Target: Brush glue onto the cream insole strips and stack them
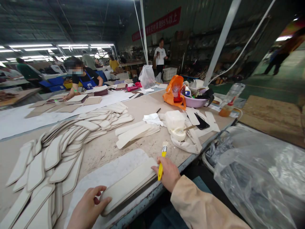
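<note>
In front of me a short stack of long pale panels [131,181] with rounded ends lies on a white sheet [95,178] near the table's front edge. My left hand [89,203] is closed at the near-left end of the stack, thumb and forefinger pinching the panel there. My right hand [169,175] is closed round a small paintbrush [162,163] with a yellow handle, its pale bristles pointing up and away. The right fingertips also reach the far-right end of the stack. Beyond the brush stands a cut-open white plastic container [177,127] of whitish paste, with a flat stick in it.
Many similar pale panels [54,152] lie overlapping on the left. More panels [137,132], a phone [201,122], an orange bag [172,90], a purple basin [194,101] and a bottle [226,109] lie beyond. Clear plastic bags [257,171] stand right. A co-worker [88,78] works across the table.
</note>
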